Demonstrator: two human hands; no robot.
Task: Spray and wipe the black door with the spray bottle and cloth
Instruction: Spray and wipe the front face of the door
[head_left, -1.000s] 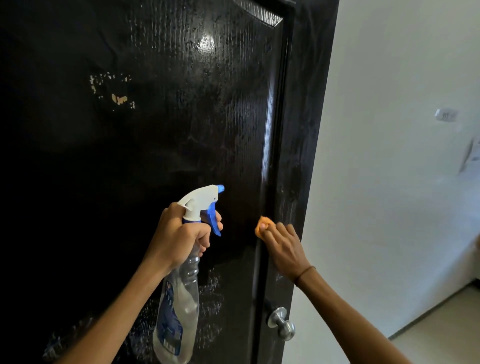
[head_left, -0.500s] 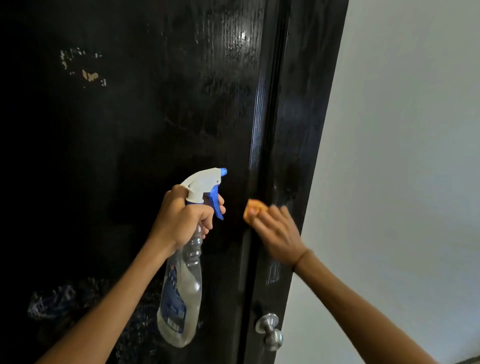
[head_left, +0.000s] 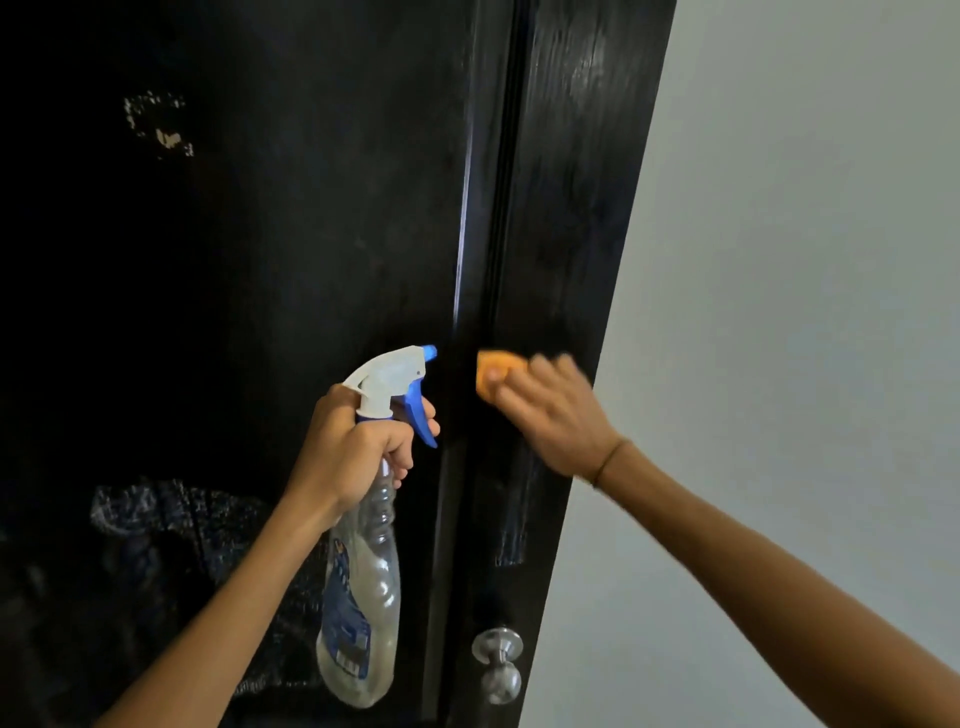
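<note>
The glossy black door (head_left: 291, 249) fills the left and middle of the view, with pale chipped spots near its upper left. My left hand (head_left: 348, 452) grips the neck of a clear spray bottle (head_left: 363, 597) with a white and blue trigger head, nozzle pointing right toward the door. My right hand (head_left: 556, 415) presses an orange cloth (head_left: 493, 371) flat against the door's right stile, above the knob. The hand hides most of the cloth. Wet streaks show on the stile below my right hand.
A round silver door knob (head_left: 497, 660) sticks out of the stile low down, below my right hand. A plain white wall (head_left: 805, 312) runs along the door's right edge. A dim mottled reflection lies on the lower left panel.
My right hand with the cloth has slid rightward across the stile and is motion-blurred. The view has shifted, so the door edge sits further right. My left hand keeps holding the bottle.
</note>
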